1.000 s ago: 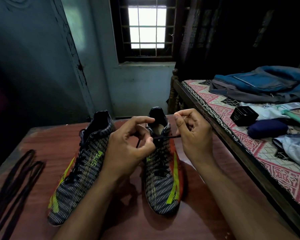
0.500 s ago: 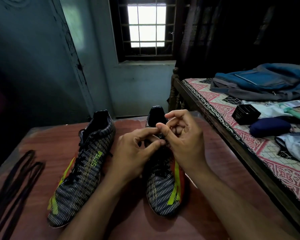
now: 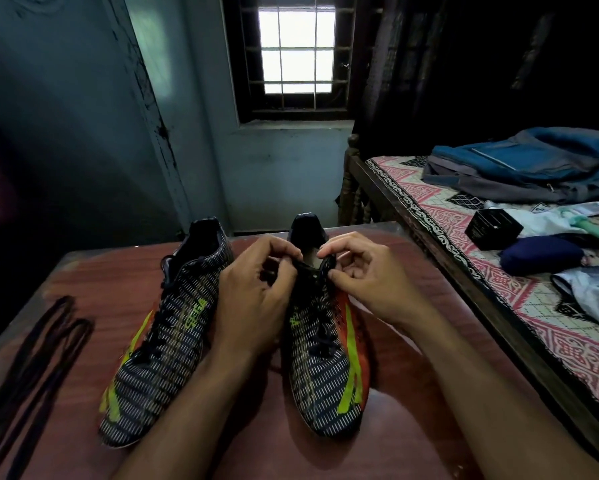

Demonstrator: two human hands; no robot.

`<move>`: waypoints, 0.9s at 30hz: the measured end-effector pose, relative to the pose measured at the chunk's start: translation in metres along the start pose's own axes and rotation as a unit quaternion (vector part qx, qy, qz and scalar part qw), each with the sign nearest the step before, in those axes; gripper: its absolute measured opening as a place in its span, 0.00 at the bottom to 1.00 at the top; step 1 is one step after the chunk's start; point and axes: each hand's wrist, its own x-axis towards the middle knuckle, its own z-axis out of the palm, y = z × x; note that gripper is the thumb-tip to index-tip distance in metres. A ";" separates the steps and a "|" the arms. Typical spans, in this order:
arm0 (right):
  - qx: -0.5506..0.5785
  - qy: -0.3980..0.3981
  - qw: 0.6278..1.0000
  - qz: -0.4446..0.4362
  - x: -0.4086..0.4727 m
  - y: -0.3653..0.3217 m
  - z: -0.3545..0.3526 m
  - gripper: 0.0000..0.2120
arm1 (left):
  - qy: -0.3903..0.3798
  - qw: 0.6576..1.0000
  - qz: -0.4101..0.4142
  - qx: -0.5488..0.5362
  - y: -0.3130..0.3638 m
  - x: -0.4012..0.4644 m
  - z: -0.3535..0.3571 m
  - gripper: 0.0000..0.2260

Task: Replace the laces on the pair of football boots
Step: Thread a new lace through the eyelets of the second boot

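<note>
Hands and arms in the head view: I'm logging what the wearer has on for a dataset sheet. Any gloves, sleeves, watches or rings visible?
None visible. The left hand and right hand are bare, with no gloves and no rings that show. Both forearms are bare to the frame's bottom edge: no sleeves, watch, bracelet or markings. The dim light could hide small details.

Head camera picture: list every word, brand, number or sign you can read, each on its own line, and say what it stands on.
"SEGA", as far as it can be read: lime-green letters on the side of the left dark patterned football boot.
Small lime-green mark on the right dark patterned football boot: too small to read.
Print on the small black box on the bed: too blurred to read.
Nothing else is readable.
</note>
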 end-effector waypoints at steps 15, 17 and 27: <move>0.129 -0.027 0.991 0.026 -0.005 -0.008 0.017 0.10 | -0.072 0.992 -0.072 0.075 -0.008 0.007 -0.006 0.02; 0.131 -0.030 0.991 0.024 -0.005 -0.007 0.015 0.10 | -0.090 0.991 -0.080 0.067 -0.007 0.007 -0.005 0.03; 0.117 -0.039 0.992 0.020 -0.004 -0.004 0.012 0.12 | -0.145 0.984 -0.095 0.041 -0.011 0.008 -0.008 0.07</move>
